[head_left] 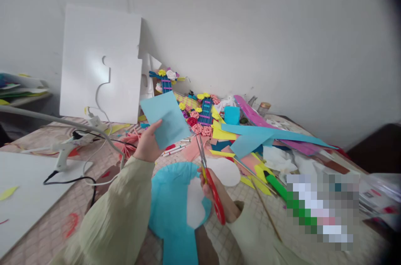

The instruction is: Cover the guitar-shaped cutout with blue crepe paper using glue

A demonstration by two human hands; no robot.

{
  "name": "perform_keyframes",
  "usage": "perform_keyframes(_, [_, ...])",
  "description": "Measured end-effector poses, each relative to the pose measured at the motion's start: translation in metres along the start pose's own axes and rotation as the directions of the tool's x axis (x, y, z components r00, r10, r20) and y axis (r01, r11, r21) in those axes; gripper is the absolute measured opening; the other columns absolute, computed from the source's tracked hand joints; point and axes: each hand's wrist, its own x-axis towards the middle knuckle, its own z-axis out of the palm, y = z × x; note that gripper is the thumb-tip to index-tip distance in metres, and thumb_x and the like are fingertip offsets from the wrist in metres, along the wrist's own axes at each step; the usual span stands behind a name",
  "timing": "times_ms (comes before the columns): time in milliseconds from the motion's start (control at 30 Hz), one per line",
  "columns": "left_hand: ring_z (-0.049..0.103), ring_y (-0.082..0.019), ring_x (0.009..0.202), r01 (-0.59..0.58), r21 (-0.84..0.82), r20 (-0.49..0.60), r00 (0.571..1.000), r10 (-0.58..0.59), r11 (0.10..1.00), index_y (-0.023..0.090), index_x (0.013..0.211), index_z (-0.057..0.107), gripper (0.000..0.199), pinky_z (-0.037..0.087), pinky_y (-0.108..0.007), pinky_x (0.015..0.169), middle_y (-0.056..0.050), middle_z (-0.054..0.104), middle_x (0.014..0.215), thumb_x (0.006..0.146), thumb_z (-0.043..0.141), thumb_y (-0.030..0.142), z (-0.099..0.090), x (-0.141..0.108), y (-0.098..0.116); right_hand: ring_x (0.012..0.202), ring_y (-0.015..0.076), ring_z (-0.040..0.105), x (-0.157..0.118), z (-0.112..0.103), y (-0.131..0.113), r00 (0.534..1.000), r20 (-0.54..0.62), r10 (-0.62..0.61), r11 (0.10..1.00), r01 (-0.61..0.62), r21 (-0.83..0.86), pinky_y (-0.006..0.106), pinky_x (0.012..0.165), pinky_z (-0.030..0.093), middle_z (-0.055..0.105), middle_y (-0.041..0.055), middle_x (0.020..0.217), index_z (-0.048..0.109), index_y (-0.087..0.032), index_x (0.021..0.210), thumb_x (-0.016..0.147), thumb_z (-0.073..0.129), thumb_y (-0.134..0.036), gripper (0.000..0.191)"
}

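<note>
A light blue rectangular paper [167, 121] is held up by my left hand [149, 144], thumb on its near face. My right hand [214, 188] holds red-handled scissors [218, 202], their blades pointing up and away, close together. Beneath my hands lies a large blue paper shape [175, 198] with a rounded top and a straight strip below. Part of a white piece [194, 204] shows at its right side. A white oval piece [226, 172] lies behind my right hand.
A glue gun [64, 152] with cords lies at left beside a white board [34, 190]. Behind stand a large white panel [100, 64] and paper-flower decorations [200, 125]. Blue strips [275, 132], coloured scraps, a green roll [278, 185] and a jar [264, 108] spread across the right.
</note>
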Motion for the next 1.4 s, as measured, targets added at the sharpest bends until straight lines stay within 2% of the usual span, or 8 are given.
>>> perform_keyframes(100, [0.056,-0.024,0.108,0.036,-0.009,0.029,0.999,-0.036,0.999,0.018,0.113,0.057,0.034,0.039,-0.043,0.099,-0.006,0.069,0.101,0.080,0.051,0.020,0.004,-0.001,-0.005,0.070,0.0137,0.050,-0.009,0.008,-0.007,0.998,0.062,0.000,1.000,0.000,-0.001,0.027,0.060,0.044,0.049,0.0005,0.081,0.048,-0.024,0.109,0.074,0.057,-0.054,0.047])
perform_keyframes(233, [0.055,-0.026,0.109,0.129,-0.022,0.079,0.989,-0.127,0.991,0.013,0.108,0.060,0.030,0.040,-0.044,0.098,-0.009,0.068,0.102,0.081,0.050,0.020,0.011,-0.006,-0.012,0.072,0.0148,0.046,-0.013,0.012,-0.021,0.997,0.082,0.010,0.999,-0.007,-0.035,0.028,0.061,0.041,0.044,0.0000,0.080,0.044,-0.024,0.105,0.074,0.052,-0.059,0.047])
perform_keyframes(367, [0.055,-0.024,0.109,0.163,-0.033,0.061,0.985,-0.160,0.986,0.012,0.108,0.060,0.029,0.042,-0.040,0.097,-0.008,0.068,0.103,0.083,0.048,0.018,0.017,-0.012,-0.016,0.069,0.0143,0.044,-0.012,0.013,-0.029,0.997,0.074,0.028,0.999,-0.025,-0.042,0.028,0.063,0.040,0.041,-0.0010,0.077,0.043,-0.023,0.096,0.073,0.052,-0.059,0.044])
perform_keyframes(533, [0.060,-0.025,0.101,0.223,0.004,0.050,0.974,-0.223,0.975,0.011,0.117,0.055,0.035,0.046,-0.038,0.093,-0.009,0.067,0.105,0.083,0.047,0.018,0.020,-0.016,-0.019,0.066,0.0130,0.042,-0.012,0.014,-0.032,0.997,0.066,0.034,0.999,-0.032,-0.029,0.027,0.062,0.038,0.038,-0.0020,0.074,0.041,-0.023,0.089,0.072,0.052,-0.060,0.043])
perform_keyframes(800, [0.066,-0.024,0.086,0.260,0.021,0.015,0.965,-0.260,0.965,0.009,0.123,0.049,0.040,0.048,-0.039,0.089,-0.010,0.070,0.095,0.084,0.044,0.018,0.024,-0.017,-0.020,0.062,0.0117,0.041,-0.013,0.016,-0.035,0.998,0.043,0.050,0.999,-0.050,0.009,0.027,0.059,0.038,0.038,-0.0031,0.071,0.038,-0.023,0.081,0.072,0.053,-0.057,0.039])
perform_keyframes(1167, [0.066,-0.023,0.087,0.279,0.006,0.004,0.960,-0.279,0.960,0.009,0.121,0.051,0.038,0.047,-0.037,0.091,-0.008,0.071,0.090,0.083,0.046,0.016,0.024,-0.019,-0.022,0.061,0.0108,0.040,-0.013,0.017,-0.039,0.998,0.031,0.061,0.998,-0.062,0.032,0.025,0.055,0.039,0.038,-0.0031,0.071,0.037,-0.023,0.079,0.070,0.054,-0.059,0.041])
perform_keyframes(1333, [0.065,-0.025,0.089,0.300,0.025,0.111,0.947,-0.301,0.954,0.010,0.120,0.052,0.039,0.048,-0.038,0.089,-0.010,0.070,0.093,0.082,0.049,0.020,0.015,-0.013,-0.024,0.063,0.0114,0.041,-0.013,0.016,-0.037,0.998,0.039,0.046,0.999,-0.046,0.004,0.025,0.055,0.039,0.039,-0.0022,0.073,0.039,-0.022,0.087,0.071,0.048,-0.066,0.048])
perform_keyframes(1400, [0.065,-0.025,0.089,0.299,0.026,0.111,0.947,-0.300,0.954,0.010,0.119,0.052,0.039,0.048,-0.037,0.088,-0.010,0.070,0.093,0.082,0.049,0.020,0.015,-0.013,-0.024,0.062,0.0112,0.041,-0.013,0.016,-0.034,0.999,0.036,0.023,1.000,-0.022,-0.017,0.026,0.057,0.039,0.039,-0.0025,0.072,0.040,-0.021,0.090,0.071,0.047,-0.066,0.050])
